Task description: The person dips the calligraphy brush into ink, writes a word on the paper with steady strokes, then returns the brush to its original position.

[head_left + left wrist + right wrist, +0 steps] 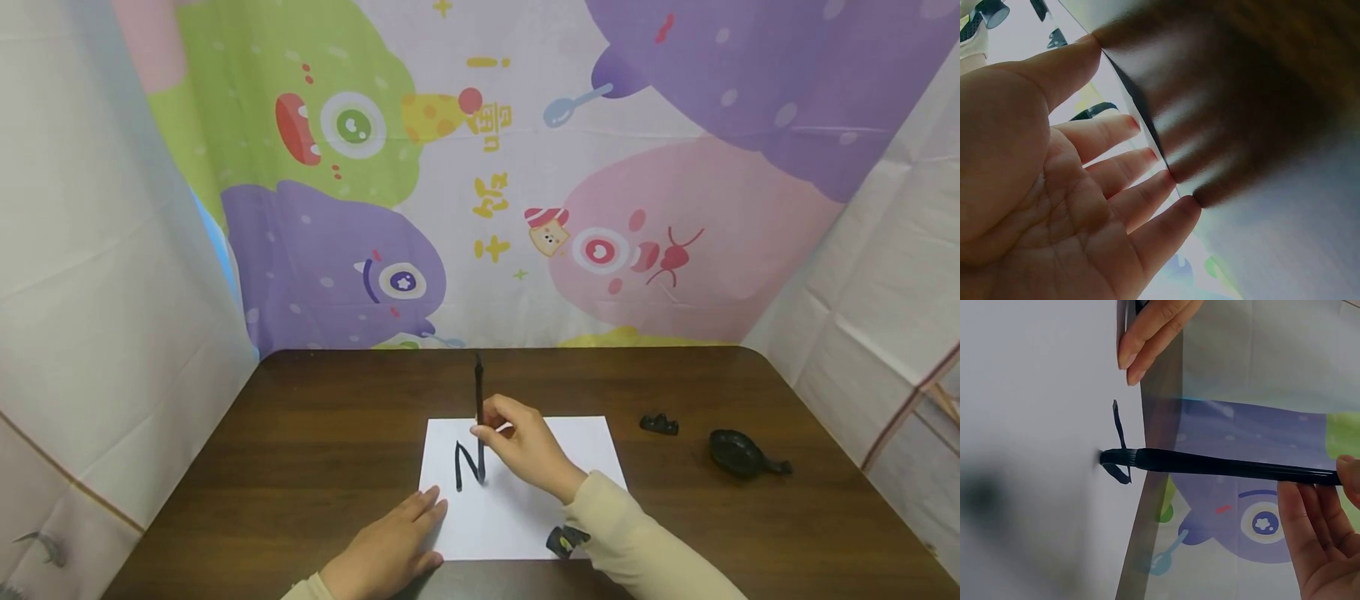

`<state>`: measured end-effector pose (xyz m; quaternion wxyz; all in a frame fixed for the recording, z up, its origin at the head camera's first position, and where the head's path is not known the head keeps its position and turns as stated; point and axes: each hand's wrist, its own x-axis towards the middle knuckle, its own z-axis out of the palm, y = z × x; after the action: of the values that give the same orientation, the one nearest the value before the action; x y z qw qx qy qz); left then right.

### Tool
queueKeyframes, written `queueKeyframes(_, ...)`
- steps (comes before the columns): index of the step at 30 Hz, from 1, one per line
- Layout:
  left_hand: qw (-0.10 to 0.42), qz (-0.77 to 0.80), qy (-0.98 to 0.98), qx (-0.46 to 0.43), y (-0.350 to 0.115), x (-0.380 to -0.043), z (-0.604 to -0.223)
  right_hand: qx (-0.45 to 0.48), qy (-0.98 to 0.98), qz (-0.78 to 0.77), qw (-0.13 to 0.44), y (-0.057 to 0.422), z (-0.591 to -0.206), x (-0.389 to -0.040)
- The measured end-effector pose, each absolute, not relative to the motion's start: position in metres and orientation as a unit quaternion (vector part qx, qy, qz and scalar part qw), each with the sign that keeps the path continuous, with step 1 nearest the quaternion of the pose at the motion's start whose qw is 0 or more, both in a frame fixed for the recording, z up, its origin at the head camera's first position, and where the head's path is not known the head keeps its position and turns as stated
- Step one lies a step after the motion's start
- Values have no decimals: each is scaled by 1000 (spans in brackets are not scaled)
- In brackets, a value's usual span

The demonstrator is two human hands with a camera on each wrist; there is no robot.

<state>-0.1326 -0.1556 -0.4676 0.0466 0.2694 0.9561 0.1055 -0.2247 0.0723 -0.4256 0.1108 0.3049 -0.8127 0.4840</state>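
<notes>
Across the brown wood-grained tabletop (255,467), free passage runs along the left of the frame. Obstacles: upright slender black brush (480,392) and bare right hand (527,443), centre; bare left hand (392,537), lower centre; small black wavy-topped piece (659,426) and round black handled dish (737,454), right.

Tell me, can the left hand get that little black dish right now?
Probably not easily: the left hand rests at the left edge of the paper, while the dish sits far to the right, with the right arm in between.
</notes>
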Motion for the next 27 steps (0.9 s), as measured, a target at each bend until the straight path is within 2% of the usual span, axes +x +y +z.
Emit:
queueKeyframes(17, 21, 104, 956, 273, -156, -131, -467, 294, -808, 499, 102, 75, -422, -226)
queueKeyframes(27, 31, 105, 957, 270, -156, -132, -468, 277, -800, 523, 97, 74, -424, -230)
